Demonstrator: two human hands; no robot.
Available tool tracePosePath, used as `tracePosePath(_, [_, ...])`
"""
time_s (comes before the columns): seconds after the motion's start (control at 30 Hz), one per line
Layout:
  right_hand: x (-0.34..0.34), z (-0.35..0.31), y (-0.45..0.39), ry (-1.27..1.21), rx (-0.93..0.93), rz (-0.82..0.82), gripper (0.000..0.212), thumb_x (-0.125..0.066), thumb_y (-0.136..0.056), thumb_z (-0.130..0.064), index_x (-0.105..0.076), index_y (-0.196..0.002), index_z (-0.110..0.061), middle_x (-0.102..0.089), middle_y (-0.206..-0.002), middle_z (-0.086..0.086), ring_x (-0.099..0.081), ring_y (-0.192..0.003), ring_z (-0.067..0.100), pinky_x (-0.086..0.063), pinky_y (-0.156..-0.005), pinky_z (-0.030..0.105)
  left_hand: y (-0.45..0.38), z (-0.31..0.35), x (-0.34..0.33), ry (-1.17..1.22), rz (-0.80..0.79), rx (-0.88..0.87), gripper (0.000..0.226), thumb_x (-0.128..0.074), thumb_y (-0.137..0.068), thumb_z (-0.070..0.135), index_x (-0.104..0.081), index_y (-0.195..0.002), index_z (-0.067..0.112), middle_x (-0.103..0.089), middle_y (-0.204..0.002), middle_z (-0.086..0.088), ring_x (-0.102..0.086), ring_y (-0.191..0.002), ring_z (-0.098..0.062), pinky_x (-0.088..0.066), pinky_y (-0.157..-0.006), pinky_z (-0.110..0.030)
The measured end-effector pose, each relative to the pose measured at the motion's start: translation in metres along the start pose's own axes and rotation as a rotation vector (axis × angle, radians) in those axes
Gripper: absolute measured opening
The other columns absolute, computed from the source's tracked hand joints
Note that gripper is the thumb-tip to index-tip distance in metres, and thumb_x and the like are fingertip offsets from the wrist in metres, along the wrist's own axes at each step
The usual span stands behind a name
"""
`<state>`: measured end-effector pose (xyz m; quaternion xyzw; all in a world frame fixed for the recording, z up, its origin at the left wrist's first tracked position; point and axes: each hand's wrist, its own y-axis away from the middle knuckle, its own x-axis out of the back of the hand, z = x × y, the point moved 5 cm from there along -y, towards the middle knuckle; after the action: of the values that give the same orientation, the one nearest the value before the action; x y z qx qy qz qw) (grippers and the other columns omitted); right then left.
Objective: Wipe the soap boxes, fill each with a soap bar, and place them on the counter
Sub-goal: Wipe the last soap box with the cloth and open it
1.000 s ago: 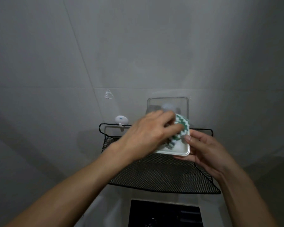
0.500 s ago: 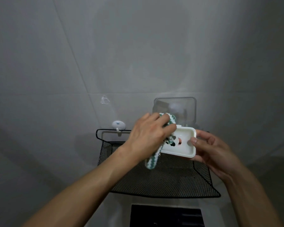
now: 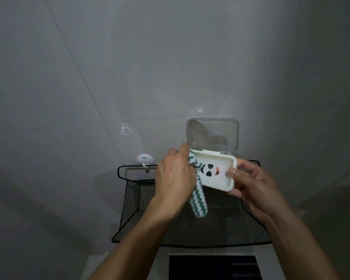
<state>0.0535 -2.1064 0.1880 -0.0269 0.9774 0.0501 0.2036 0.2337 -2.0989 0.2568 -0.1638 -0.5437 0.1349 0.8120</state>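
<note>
A white soap box (image 3: 220,176) with heart-shaped drain holes is held above a black mesh shelf, its clear lid (image 3: 212,136) standing open behind it. My right hand (image 3: 249,184) grips the box at its right end, thumb on the rim. My left hand (image 3: 174,178) holds a green-and-white zigzag cloth (image 3: 198,197) against the box's left end; the cloth's tail hangs down below the box. No soap bar is visible inside the box.
The black wire mesh shelf (image 3: 190,231) hangs on the grey tiled wall from a white hook (image 3: 144,159). Below it lies a white surface with a dark rectangular opening (image 3: 214,267).
My left hand has slid the cloth from over the box's inside to its left end, uncovering the drain holes. The cloth's tail now hangs lower.
</note>
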Motion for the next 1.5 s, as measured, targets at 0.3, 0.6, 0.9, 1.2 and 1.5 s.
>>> tracePosePath(0.3, [0.006, 0.004, -0.003, -0.103, -0.025, 0.03, 0.036, -0.068, -0.077, -0.013, -0.068, -0.113, -0.008, -0.076, -0.105, 0.016, -0.076, -0.09, 0.027, -0.061, -0.063, 0.034, 0.019, -0.03, -0.014, 0.506, -0.077, 0.235, 0.016, -0.064, -0.088, 0.015, -0.049, -0.088, 0.014, -0.061, -0.084, 0.004, -0.058, -0.072, -0.004, -0.042, -0.054, -0.017])
tracePosePath(0.6, [0.014, -0.012, -0.004, 0.073, -0.101, 0.029, 0.021, -0.059, -0.094, -0.006, -0.069, -0.112, -0.011, -0.077, -0.102, 0.014, -0.076, -0.087, 0.029, -0.063, -0.068, 0.042, 0.056, -0.068, -0.054, 0.326, -0.312, 0.211, 0.028, -0.066, -0.084, 0.007, -0.053, -0.087, 0.031, -0.061, -0.099, 0.012, -0.058, -0.087, -0.001, -0.044, -0.064, -0.012])
tracePosePath(0.9, [0.016, -0.01, -0.006, 0.261, -0.149, 0.02, 0.01, -0.066, -0.09, -0.006, -0.067, -0.096, -0.015, -0.074, -0.079, 0.004, -0.07, -0.068, 0.017, -0.056, -0.063, 0.036, 0.057, -0.086, -0.073, 0.11, -0.567, 0.026, 0.027, -0.064, -0.087, 0.026, -0.071, -0.113, 0.028, -0.071, -0.112, 0.01, -0.062, -0.099, -0.007, -0.047, -0.08, -0.024])
tracePosePath(1.2, [0.002, -0.01, -0.01, 0.485, -0.135, -0.116, 0.011, -0.068, -0.087, -0.003, -0.075, -0.094, -0.009, -0.075, -0.081, 0.012, -0.069, -0.065, 0.016, -0.051, -0.051, 0.023, 0.01, -0.085, 0.012, 0.33, -0.023, 0.112, 0.021, -0.071, -0.086, 0.024, -0.068, -0.106, 0.031, -0.066, -0.091, 0.013, -0.061, -0.074, -0.003, -0.045, -0.07, -0.013])
tracePosePath(1.5, [-0.021, -0.008, -0.008, 0.559, -0.136, -0.295, 0.013, -0.07, -0.088, -0.008, -0.077, -0.097, -0.015, -0.077, -0.087, 0.013, -0.073, -0.074, 0.019, -0.054, -0.064, 0.025, -0.002, -0.055, 0.032, 0.372, -0.154, -0.046, 0.02, -0.06, -0.096, 0.034, -0.074, -0.11, 0.028, -0.072, -0.089, 0.017, -0.062, -0.075, 0.004, -0.047, -0.074, -0.017])
